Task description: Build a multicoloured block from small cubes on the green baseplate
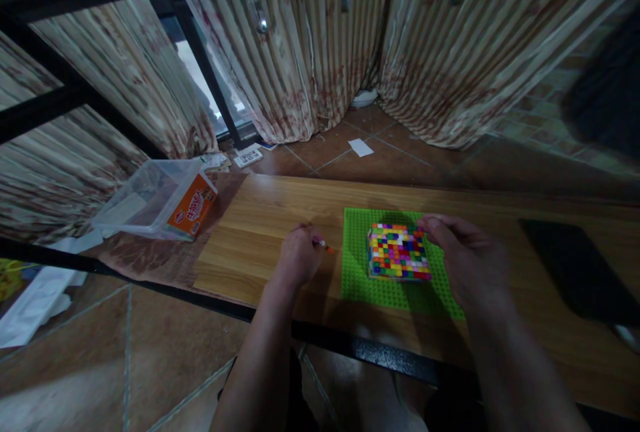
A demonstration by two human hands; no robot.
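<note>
A green studded baseplate [355,285] lies on the wooden tabletop. On it stands a block of many-coloured toy bricks [399,252], yellow, red, orange, white, blue and pink among them. My right hand [473,259] is at the block's far right corner, thumb and fingers pinched together; whatever they hold is too small to make out. Left of the baseplate, my left hand [300,255] rests closed near the tabletop. Small toy bricks [325,245], white and orange, poke out from its fingers.
A clear plastic bin [145,219] with an orange label sits at the left. A dark flat object [580,269] lies on the table's right side. Black metal bars [80,102] cross the upper left. Behind the table are curtains [310,52] and a white card [361,147] on the tiles.
</note>
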